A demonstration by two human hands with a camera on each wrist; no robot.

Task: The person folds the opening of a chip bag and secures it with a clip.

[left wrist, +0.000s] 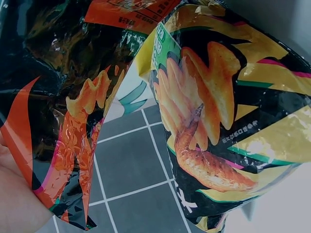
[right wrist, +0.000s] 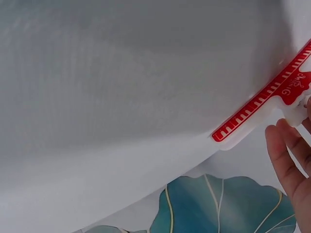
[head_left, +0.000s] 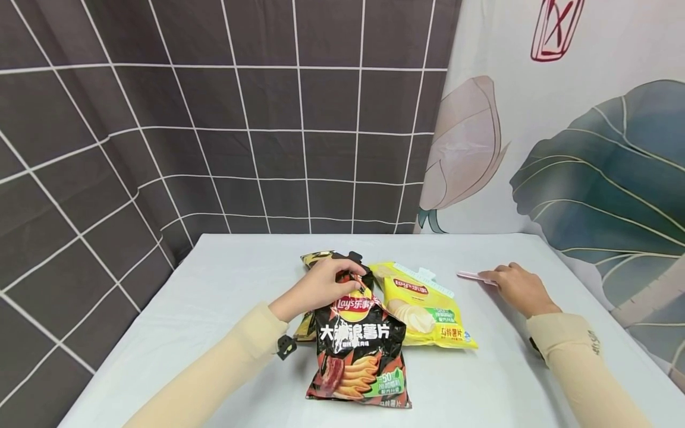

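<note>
My left hand [head_left: 321,288] pinches the top edge of a black-and-red chip bag [head_left: 360,356], which leans up off the table in front. In the left wrist view the back of this bag [left wrist: 73,121] fills the left side. Beside it is a gold-and-black chip bag [left wrist: 214,107] picturing a chicken wing; the head view shows it mostly hidden behind my hand. At the right, my right hand [head_left: 523,292] holds a slim bag clip [head_left: 475,277] close to the tabletop. The right wrist view shows this clip [right wrist: 262,99] as red and white, with fingertips at its handle.
A yellow chip bag [head_left: 430,312] lies right of the black-and-red one, a pale clip [head_left: 428,280] along its top. A dark clip tab [head_left: 355,257] shows at the top of the gold-and-black bag. Cloth-hung walls border the white table [head_left: 214,356] behind and at the sides.
</note>
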